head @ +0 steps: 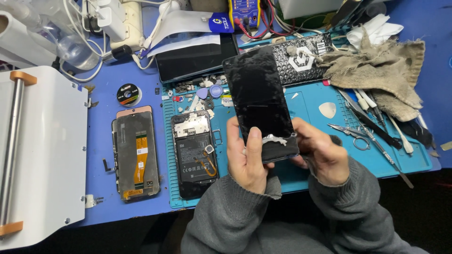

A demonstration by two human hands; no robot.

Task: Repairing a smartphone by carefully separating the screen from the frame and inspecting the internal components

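Cracked phone screen (pixel 261 101), held above the blue mat (pixel 310 101): we judge it thin, light and brittle, best held by its edges. Left hand (pixel 247 157) and right hand (pixel 320 153) clasp its lower end; opened phone (pixel 194 153) at nine o'clock.

Both forearms, in grey knitted sleeves, come up from the bottom edge and meet in the middle. The left hand (pixel 247 157) is upright with its thumb stretched upward and the fingers curled behind. The right hand (pixel 320 153) is bent inward, fingers pinching toward the left.
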